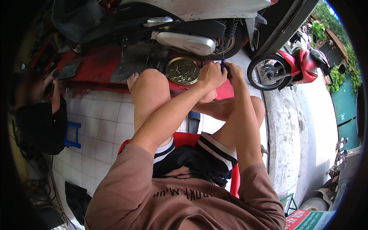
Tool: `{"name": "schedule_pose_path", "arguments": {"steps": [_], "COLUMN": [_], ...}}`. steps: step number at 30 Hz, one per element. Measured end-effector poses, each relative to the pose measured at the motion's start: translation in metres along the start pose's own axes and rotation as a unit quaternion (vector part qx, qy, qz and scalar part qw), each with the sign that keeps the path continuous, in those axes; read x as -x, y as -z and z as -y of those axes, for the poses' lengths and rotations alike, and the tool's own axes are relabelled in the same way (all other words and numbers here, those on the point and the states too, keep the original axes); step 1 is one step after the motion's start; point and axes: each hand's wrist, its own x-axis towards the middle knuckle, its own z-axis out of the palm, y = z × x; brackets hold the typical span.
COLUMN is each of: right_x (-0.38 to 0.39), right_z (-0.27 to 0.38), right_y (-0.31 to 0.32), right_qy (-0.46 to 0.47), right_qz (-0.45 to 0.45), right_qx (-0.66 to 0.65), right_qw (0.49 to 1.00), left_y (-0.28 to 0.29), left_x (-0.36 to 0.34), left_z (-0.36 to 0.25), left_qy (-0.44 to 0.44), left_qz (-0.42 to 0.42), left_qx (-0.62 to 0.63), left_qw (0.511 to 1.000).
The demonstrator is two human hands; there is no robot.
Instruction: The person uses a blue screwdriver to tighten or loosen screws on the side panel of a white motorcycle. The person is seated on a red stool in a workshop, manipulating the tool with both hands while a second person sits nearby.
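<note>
Both my hands meet in front of the rear wheel [233, 45] of a scooter [184, 43]. Between them is a screwdriver [223, 62] with a blue handle, its thin shaft pointing away from me toward the wheel. My left hand [212, 75] is closed in a fist by the handle. My right hand [235, 73] has its fingers bent against the handle from the other side. The fingers hide part of the handle, and where the tip ends is hard to make out. Just left of my left hand, a round gold-coloured tray [167, 69] holds several small metal parts.
The scooter stands over a red platform [96, 63], with a dark mat [130, 65] on it. At the left a person [40, 111] sits near a blue stool [73, 135]. A red motorbike [303, 65] is parked at the right. A sandal [194, 122] lies below my knees.
</note>
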Motion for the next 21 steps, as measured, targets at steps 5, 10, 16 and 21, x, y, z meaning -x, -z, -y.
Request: {"name": "schedule_pose_path", "arguments": {"steps": [5,10,16,21], "right_x": [0.009,0.007,-0.001,0.000], "right_z": [0.005,-0.005,-0.001,0.001], "right_y": [-0.011,-0.012,-0.005,-0.003], "right_qy": [0.109,0.126,-0.058,-0.054], "right_qz": [-0.085,-0.065,0.083,0.181], "right_qx": [0.065,0.075,-0.119,-0.095], "right_qw": [0.988,0.987,0.988,0.977], "left_y": [0.009,0.007,-0.003,-0.022], "left_x": [0.006,0.007,0.010,-0.011], "left_z": [-0.001,-0.001,-0.005,0.004], "left_qy": [-0.145,-0.169,-0.038,0.215], "left_qz": [-0.013,-0.051,-0.059,-0.013], "left_qx": [-0.142,-0.169,-0.044,0.228], "left_qw": [0.979,0.970,0.997,0.950]}}
